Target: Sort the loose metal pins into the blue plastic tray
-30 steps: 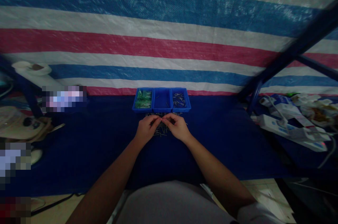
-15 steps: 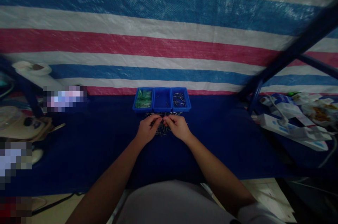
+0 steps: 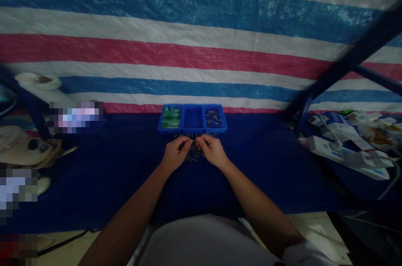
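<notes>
My left hand (image 3: 177, 151) is closed in a pinch over a pile of thin dark metal pieces (image 3: 195, 154), like screws or nails. A thin light sliver, apparently one such piece, shows at its fingertips. Facing it, my right hand (image 3: 213, 149) is also pinched closed; whatever its fingers hold is too small to make out. A narrow gap separates the two sets of fingertips. Just beyond the pile stand three joined blue trays: the left tray (image 3: 161, 125) has green and clear pieces, the middle tray (image 3: 192, 120) a few thin bits, the right tray (image 3: 223, 124) several metal pieces.
Blue cloth (image 3: 266, 165) covers the surface. A white power strip (image 3: 333, 149) with cables and plastic bags lies at the right, near a dark blue frame bar (image 3: 342, 69). A white roll (image 3: 47, 86) and a beige container (image 3: 28, 149) are at the left. A striped tarp (image 3: 201, 57) hangs behind.
My right fingertips have shifted slightly right and up, so the gap between the hands is a little wider. My left hand and the trays have barely moved.
</notes>
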### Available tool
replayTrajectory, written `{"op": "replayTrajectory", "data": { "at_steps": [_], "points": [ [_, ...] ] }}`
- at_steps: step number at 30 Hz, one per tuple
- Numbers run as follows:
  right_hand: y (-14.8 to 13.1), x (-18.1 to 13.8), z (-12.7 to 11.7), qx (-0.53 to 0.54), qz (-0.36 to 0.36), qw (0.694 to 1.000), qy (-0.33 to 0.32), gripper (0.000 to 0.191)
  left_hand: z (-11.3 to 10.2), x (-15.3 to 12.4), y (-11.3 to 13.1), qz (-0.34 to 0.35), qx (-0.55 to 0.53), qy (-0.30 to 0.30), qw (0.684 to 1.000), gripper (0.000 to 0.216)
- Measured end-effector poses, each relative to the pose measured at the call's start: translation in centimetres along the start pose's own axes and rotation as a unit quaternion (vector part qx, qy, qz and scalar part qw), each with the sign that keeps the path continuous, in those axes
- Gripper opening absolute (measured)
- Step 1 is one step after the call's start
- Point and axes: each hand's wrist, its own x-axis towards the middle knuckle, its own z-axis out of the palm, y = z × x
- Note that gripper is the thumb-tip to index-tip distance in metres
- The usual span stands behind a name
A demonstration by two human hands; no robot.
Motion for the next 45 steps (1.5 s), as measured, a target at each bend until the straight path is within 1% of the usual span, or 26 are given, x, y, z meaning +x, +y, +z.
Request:
{"op": "replayTrajectory", "data": {
  "at_steps": [5, 8, 11, 20, 24, 30, 35, 39, 45],
  "points": [
    [-0.3, -0.01, -0.15, -0.02, -0.008, 1.0, -0.004, 0.046, 0.22, -0.07, -0.09, -0.007, -0.025, 0.008, 1.0, 0.023],
    [-0.28, -0.03, -0.15, -0.02, -0.013, 1.0, -0.011, 0.046, 0.17, -0.06, 0.02, -0.009, -0.028, 0.012, 1.0, 0.023],
    [-0.03, -0.03, -0.06, -0.011, -0.011, 1.0, -0.006, 0.042, 0.07, -0.01, 0.2, -0.006, -0.02, 0.006, 1.0, 0.022],
    [-0.12, 0.02, -0.18, -0.007, -0.043, 0.999, -0.003, 0.025, -0.16, 0.14, 0.32, -0.01, 0.045, 0.004, 0.999, 0.034],
    [-0.17, 0.03, -0.26, -0.009, -0.051, 0.999, -0.012, 0.03, -0.02, 0.09, 0.12, -0.017, 0.018, -0.001, 1.0, 0.03],
    [-0.21, 0.03, -0.1, 0.019, -0.015, 1.0, -0.018, 0.037, 0.25, -0.1, -0.12, -0.016, -0.029, -0.002, 0.999, 0.023],
    [-0.21, 0.06, -0.04, 0.025, -0.016, 0.999, -0.029, 0.04, 0.26, -0.12, -0.03, -0.028, -0.034, 0.002, 0.999, 0.022],
    [-0.07, 0.06, 0.03, 0.01, -0.022, 1.0, -0.021, 0.034, 0.14, -0.01, 0.11, -0.025, -0.007, -0.007, 1.0, 0.026],
    [-0.28, 0.05, -0.05, -0.011, -0.054, 0.998, -0.002, 0.021, 0.0, -0.03, 0.14, -0.04, 0.023, -0.013, 0.999, 0.034]
  ]
}}
